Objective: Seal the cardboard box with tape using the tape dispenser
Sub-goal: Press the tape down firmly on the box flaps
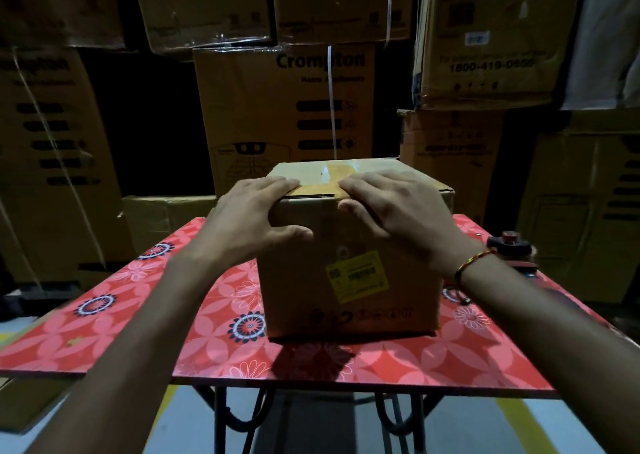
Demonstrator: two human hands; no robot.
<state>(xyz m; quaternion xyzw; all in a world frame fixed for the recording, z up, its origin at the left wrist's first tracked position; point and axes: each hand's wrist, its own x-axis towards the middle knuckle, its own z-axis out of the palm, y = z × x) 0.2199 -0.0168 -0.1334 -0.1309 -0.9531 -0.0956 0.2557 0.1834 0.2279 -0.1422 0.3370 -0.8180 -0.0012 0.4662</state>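
Observation:
A brown cardboard box with a yellow label on its front stands on a red flowered table. Its top flaps are down, and a strip of tape runs across the top seam. My left hand lies on the near left top edge, fingers on the flap and thumb on the front face. My right hand presses the near right top edge the same way. The tape dispenser rests on the table to the right, behind my right wrist, untouched.
Large stacked cartons form a wall right behind the table. More cartons stand at the left and the right. The table's metal legs show below its near edge, over a pale floor.

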